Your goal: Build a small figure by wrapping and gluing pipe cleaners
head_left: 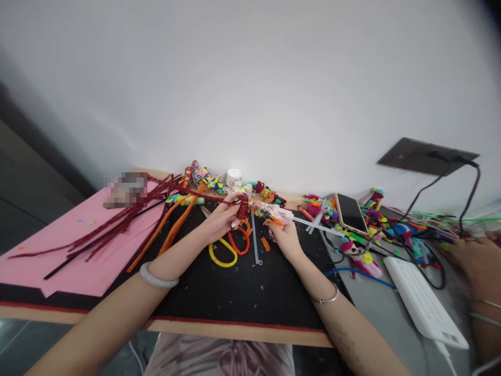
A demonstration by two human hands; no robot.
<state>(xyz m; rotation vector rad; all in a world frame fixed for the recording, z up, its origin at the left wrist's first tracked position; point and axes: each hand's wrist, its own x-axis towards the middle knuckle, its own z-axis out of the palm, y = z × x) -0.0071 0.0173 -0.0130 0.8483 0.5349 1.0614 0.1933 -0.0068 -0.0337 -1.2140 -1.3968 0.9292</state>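
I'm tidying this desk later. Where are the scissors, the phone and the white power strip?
Scissors (229, 246): head view, on the handle loops.
Phone (351, 213): head view, middle of the dark screen.
White power strip (422, 303): head view, middle of its top.

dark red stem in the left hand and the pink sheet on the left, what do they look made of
The dark red stem at the left hand looks like a tinsel pipe cleaner: a fuzzy, glittery pile, probably on a wire core since it holds its bends. The pink sheet looks like matte card or craft foam: flat, straight-cut edges, no shine; I cannot tell which.
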